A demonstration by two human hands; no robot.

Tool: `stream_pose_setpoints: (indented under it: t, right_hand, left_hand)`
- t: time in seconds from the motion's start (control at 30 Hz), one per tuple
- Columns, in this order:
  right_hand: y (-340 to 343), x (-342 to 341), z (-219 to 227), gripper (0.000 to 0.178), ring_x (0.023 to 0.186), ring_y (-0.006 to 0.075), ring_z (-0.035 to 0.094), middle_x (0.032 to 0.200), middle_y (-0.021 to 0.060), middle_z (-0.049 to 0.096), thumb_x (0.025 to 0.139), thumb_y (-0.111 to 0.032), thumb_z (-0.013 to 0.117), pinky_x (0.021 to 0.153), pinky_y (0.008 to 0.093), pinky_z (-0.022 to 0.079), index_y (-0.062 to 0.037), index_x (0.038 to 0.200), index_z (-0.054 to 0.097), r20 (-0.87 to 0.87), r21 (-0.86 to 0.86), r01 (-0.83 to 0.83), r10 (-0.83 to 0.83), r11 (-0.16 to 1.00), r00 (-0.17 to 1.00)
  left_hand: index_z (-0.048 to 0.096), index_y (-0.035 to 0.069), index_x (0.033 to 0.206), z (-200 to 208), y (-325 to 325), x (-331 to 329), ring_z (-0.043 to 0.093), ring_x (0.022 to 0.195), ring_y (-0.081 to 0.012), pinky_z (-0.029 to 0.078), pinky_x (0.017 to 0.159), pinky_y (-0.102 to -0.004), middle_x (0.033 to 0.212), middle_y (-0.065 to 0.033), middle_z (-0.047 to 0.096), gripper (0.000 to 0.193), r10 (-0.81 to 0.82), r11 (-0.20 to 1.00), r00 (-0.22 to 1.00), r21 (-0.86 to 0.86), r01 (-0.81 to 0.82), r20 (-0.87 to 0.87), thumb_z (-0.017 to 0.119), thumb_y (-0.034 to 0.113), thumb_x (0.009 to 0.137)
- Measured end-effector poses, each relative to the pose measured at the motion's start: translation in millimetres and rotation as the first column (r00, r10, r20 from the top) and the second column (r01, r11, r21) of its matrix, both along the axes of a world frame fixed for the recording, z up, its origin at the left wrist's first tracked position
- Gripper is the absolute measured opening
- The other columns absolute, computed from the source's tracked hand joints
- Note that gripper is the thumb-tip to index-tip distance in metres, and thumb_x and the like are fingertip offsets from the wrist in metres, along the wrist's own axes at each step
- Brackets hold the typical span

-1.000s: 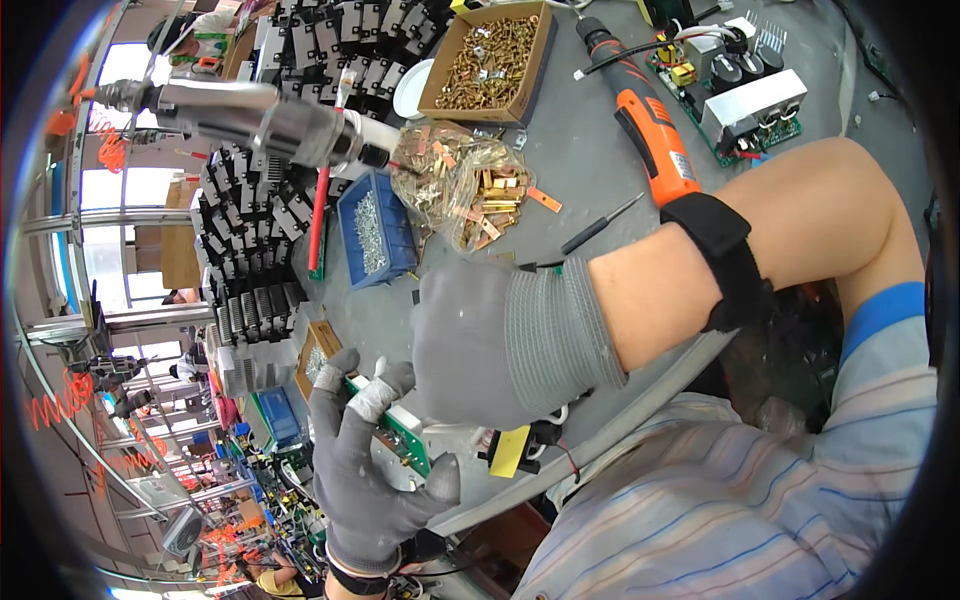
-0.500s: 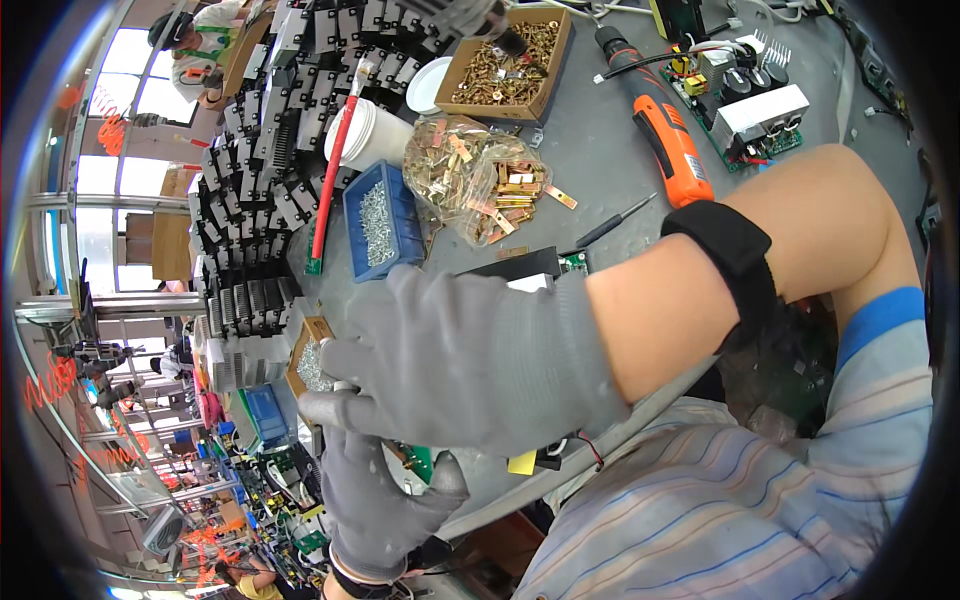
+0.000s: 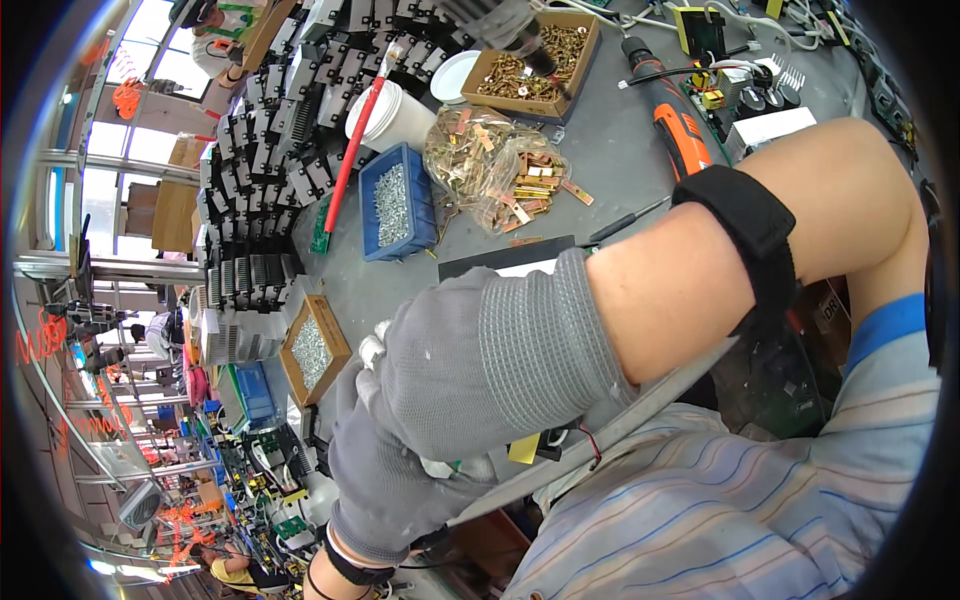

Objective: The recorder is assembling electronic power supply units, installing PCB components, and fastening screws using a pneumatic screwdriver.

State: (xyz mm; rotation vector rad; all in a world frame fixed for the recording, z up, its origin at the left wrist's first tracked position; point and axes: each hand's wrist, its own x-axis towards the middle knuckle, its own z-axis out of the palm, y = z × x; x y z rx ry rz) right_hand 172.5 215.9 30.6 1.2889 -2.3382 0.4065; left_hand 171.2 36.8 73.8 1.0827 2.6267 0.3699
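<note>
R hand (image 3: 470, 370) in grey glove lies over L hand (image 3: 385, 490), hiding the small white part (image 3: 372, 348) they pinch near table edge; finger spread can't tell. Far left: blue bin (image 3: 398, 203) w/ screws; brown box (image 3: 536, 52) beyond.

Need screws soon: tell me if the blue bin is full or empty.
Partly full: the open blue bin shows a layer of silvery screws inside.

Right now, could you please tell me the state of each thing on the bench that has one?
Blue bin: open, holding silvery screws.
Cardboard box: open, holding brass screws.
White cup: upright, red-handled brush across it.
Plastic bag: lying slumped, brass strips spilling.
Orange screwdriver: lying flat, unheld.
Right hand: gloved, covering left hand; grip hidden.
</note>
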Motion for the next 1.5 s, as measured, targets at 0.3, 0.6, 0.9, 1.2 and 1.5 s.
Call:
stream_pose_setpoints:
  t: [0.3,0.6,0.9,1.2,1.5]
  right_hand:
    - [9,-12,21,0.024,0.075,0.0307,0.067,0.08,0.0117,0.067,0.071,-0.02,0.07,0.061,0.0428,0.054,-0.0052,0.09,0.068,0.2,0.335,-0.078,0.01,0.939,0.98]
    - [70,-2,-16,0.024,0.08,0.0303,0.062,0.085,0.0118,0.062,0.076,-0.022,0.062,0.071,0.041,0.05,-0.007,0.095,0.06,0.263,-0.028,0.209,-0.194,0.978,0.945]
    - [75,31,-83,0.021,0.071,0.0364,0.06,0.074,0.0186,0.059,0.087,-0.02,0.048,0.061,0.0456,0.048,-0.0026,0.094,0.057,0.466,0.274,0.345,-0.438,0.898,0.769]
    - [27,46,-23,0.029,0.078,0.0339,0.061,0.086,0.017,0.061,0.087,-0.021,0.052,0.069,0.0423,0.049,-0.0041,0.111,0.055,0.468,-0.311,0.284,-0.114,0.907,0.876]
    - [11,81,-40,0.026,0.065,0.0249,0.06,0.072,0.0117,0.061,0.092,-0.024,0.05,0.062,0.035,0.047,-0.0042,0.106,0.059,0.786,-0.546,0.654,0.051,0.523,0.616]
  left_hand:
    - [0.062,0.009,0.098,-3,7,1,0.054,0.097,-0.0388,0.04,0.092,-0.0437,0.099,-0.0129,0.061,0.044,-0.064,0.993,0.998,0.1,0.063,0.008,0.073,0.021,0.058]
    - [0.057,0.007,0.117,-4,14,-2,0.055,0.099,-0.0367,0.043,0.085,-0.0401,0.108,-0.0226,0.055,0.062,-0.084,0.994,0.952,0.042,0.101,-0.296,0.069,0.03,0.061]
    - [0.048,0.004,0.126,-15,13,4,0.055,0.097,-0.0294,0.046,0.083,-0.0362,0.114,-0.0179,0.05,0.073,0.172,0.888,0.985,0.433,-0.152,-0.009,0.068,0.019,0.058]
    - [0.048,0.002,0.126,-2,-10,17,0.053,0.099,-0.0239,0.044,0.088,-0.033,0.113,-0.0136,0.049,0.075,0.246,0.886,0.969,0.398,-0.236,0.026,0.069,0.02,0.057]
    - [0.05,0.005,0.125,7,23,18,0.053,0.107,-0.0276,0.044,0.09,-0.0362,0.118,-0.0165,0.052,0.069,0.004,0.92,0.922,0.363,0.148,-0.387,0.07,0.014,0.059]
